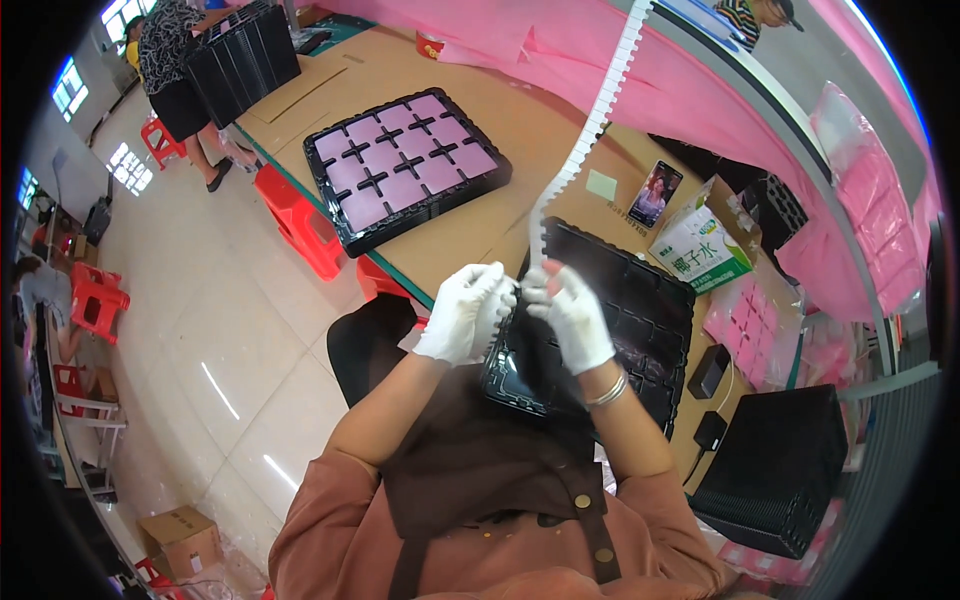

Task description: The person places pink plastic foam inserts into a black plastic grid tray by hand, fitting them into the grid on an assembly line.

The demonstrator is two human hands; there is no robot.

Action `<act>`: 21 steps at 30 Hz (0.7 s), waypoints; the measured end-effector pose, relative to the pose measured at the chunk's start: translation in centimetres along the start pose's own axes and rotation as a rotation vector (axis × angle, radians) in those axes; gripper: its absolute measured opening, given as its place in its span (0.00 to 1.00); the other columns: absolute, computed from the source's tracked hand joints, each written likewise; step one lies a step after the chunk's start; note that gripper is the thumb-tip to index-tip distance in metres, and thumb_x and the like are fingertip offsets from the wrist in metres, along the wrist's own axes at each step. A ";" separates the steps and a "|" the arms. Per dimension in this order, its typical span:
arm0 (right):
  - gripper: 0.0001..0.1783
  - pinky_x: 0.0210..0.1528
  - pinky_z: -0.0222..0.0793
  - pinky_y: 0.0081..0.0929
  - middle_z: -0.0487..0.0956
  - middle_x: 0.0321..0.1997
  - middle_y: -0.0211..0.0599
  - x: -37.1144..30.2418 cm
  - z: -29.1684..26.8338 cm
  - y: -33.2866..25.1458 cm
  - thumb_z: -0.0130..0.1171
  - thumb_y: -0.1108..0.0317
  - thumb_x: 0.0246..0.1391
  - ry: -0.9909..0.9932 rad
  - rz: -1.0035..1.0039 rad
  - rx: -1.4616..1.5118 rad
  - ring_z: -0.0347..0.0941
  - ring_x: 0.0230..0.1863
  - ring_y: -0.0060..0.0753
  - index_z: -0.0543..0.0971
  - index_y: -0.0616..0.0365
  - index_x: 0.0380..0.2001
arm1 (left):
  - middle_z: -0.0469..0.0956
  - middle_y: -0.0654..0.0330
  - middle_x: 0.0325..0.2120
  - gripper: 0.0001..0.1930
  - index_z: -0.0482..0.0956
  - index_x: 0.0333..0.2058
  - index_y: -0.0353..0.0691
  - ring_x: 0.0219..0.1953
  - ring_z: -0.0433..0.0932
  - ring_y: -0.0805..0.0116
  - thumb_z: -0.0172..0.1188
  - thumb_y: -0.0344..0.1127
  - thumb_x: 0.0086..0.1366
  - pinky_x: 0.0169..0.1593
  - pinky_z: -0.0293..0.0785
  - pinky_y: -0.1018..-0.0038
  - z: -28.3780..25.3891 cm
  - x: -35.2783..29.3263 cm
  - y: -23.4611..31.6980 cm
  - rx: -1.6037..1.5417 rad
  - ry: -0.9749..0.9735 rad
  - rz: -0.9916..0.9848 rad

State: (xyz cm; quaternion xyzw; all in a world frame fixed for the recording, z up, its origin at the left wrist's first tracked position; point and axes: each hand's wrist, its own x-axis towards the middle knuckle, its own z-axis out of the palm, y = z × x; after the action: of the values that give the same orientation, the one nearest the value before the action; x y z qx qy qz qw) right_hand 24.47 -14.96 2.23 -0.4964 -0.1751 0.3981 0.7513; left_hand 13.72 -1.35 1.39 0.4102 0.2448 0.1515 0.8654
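Observation:
Both my hands wear white gloves and are close together above the left edge of a black plastic tray (pixel 640 300) with compartments. My left hand (pixel 462 315) is closed in a pinch; whatever is between its fingertips is too small to make out. My right hand (pixel 575 318), slightly blurred, has its fingers curled at the lower end of a long white notched strip (pixel 598 115). That strip comes down from the top of the view. A bare, pinkish fingertip shows on the right hand. A shiny clear area (pixel 520 375) shows on the tray's near left corner.
Farther left on the table (pixel 460 235) lies a black tray of pink square pads (pixel 410 165). To the right are a propped phone (pixel 655 193), a white-green carton (pixel 705 235), a black adapter (pixel 710 372) and stacked black trays (pixel 775 465). Red stools (pixel 297 222) line the left edge.

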 end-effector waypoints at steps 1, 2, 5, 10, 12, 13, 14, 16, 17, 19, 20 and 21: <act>0.29 0.48 0.68 0.24 0.75 0.49 0.39 -0.9 0.1 1.2 0.61 0.60 0.56 -0.038 -0.008 -0.091 0.72 0.47 0.26 0.66 0.65 0.55 | 0.75 0.62 0.25 0.12 0.74 0.35 0.38 0.23 0.73 0.77 0.54 0.43 0.68 0.26 0.69 0.81 0.3 0.0 -0.1 -0.138 0.065 0.043; 0.32 0.51 0.68 0.24 0.74 0.51 0.39 -1.9 0.3 2.4 0.61 0.57 0.56 -0.073 -0.016 -0.181 0.72 0.50 0.26 0.65 0.66 0.57 | 0.75 0.62 0.25 0.12 0.74 0.35 0.38 0.23 0.73 0.77 0.54 0.43 0.68 0.26 0.69 0.81 0.7 -0.1 0.1 -0.137 0.066 0.042; 0.27 0.53 0.66 0.23 0.75 0.48 0.37 -4.1 1.9 4.0 0.62 0.59 0.55 -0.105 -0.001 -0.319 0.71 0.49 0.25 0.69 0.65 0.53 | 0.73 0.66 0.23 0.13 0.74 0.36 0.40 0.22 0.70 0.78 0.52 0.45 0.69 0.24 0.64 0.82 2.2 -1.3 2.4 -0.365 0.134 0.119; 0.12 0.43 0.68 0.18 0.79 0.36 0.30 -5.1 2.4 4.4 0.61 0.67 0.54 -0.045 0.081 -0.365 0.73 0.38 0.18 0.76 0.63 0.39 | 0.75 0.61 0.27 0.20 0.73 0.39 0.39 0.27 0.73 0.72 0.51 0.52 0.68 0.29 0.70 0.77 1.3 -1.5 2.5 -0.302 0.182 0.258; 0.08 0.38 0.66 0.16 0.78 0.30 0.26 -5.0 2.3 4.1 0.62 0.70 0.52 -0.003 0.047 -0.226 0.72 0.32 0.15 0.77 0.62 0.34 | 0.76 0.56 0.34 0.31 0.71 0.47 0.34 0.36 0.76 0.65 0.47 0.61 0.66 0.41 0.74 0.70 1.0 -0.9 2.7 -0.677 0.155 0.248; 0.09 0.37 0.66 0.16 0.78 0.30 0.26 -4.7 1.7 4.4 0.62 0.70 0.52 0.017 0.028 -0.208 0.71 0.32 0.15 0.77 0.62 0.35 | 0.76 0.53 0.39 0.39 0.67 0.52 0.30 0.39 0.77 0.58 0.42 0.67 0.64 0.43 0.76 0.66 0.5 -1.7 2.6 -0.770 -0.054 0.075; 0.09 0.37 0.66 0.16 0.78 0.30 0.26 -4.5 1.5 4.2 0.62 0.70 0.52 0.016 0.032 -0.206 0.71 0.32 0.15 0.77 0.62 0.35 | 0.76 0.53 0.39 0.39 0.67 0.52 0.30 0.39 0.77 0.58 0.42 0.67 0.64 0.43 0.76 0.66 0.4 -2.0 1.8 -0.770 -0.049 0.075; 0.08 0.36 0.67 0.15 0.78 0.30 0.26 -4.2 1.5 3.8 0.63 0.70 0.52 0.025 0.022 -0.263 0.71 0.31 0.14 0.78 0.62 0.34 | 0.76 0.52 0.40 0.43 0.64 0.54 0.27 0.42 0.77 0.55 0.39 0.69 0.64 0.46 0.75 0.65 -0.2 -3.0 -0.3 -0.692 -0.117 -0.143; 0.08 0.36 0.67 0.15 0.78 0.30 0.26 -4.1 1.3 3.6 0.63 0.71 0.52 0.026 0.006 -0.299 0.71 0.32 0.14 0.79 0.63 0.34 | 0.75 0.53 0.41 0.42 0.66 0.53 0.28 0.41 0.77 0.58 0.38 0.69 0.64 0.46 0.74 0.66 -0.2 -3.9 -1.1 -0.548 -0.107 -0.213; 0.08 0.36 0.67 0.15 0.79 0.30 0.26 -3.7 1.3 3.2 0.63 0.71 0.52 0.033 -0.006 -0.371 0.71 0.32 0.14 0.79 0.63 0.34 | 0.77 0.57 0.39 0.25 0.71 0.45 0.35 0.39 0.78 0.66 0.49 0.55 0.67 0.42 0.76 0.70 -0.5 -4.6 -3.8 -0.140 -0.038 -0.123; 0.08 0.35 0.67 0.15 0.79 0.30 0.26 -3.6 1.3 3.0 0.63 0.72 0.52 0.037 -0.023 -0.444 0.71 0.31 0.14 0.79 0.64 0.35 | 0.77 0.58 0.39 0.19 0.73 0.43 0.38 0.38 0.78 0.69 0.53 0.49 0.67 0.41 0.76 0.72 -0.6 -4.8 -4.6 0.089 -0.047 -0.029; 0.09 0.38 0.67 0.16 0.79 0.31 0.28 -3.4 1.1 3.1 0.62 0.70 0.54 0.024 -0.008 -0.445 0.72 0.34 0.15 0.79 0.64 0.36 | 0.77 0.59 0.37 0.14 0.73 0.40 0.39 0.36 0.78 0.70 0.55 0.44 0.67 0.41 0.76 0.73 -0.9 -4.8 -4.8 0.093 0.003 0.015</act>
State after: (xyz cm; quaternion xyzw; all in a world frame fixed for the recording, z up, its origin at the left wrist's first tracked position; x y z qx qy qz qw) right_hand 20.29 -16.35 0.47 -0.6541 -0.2516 0.3408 0.6267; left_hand 9.51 -5.91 -1.42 0.4514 0.2497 0.1469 0.8440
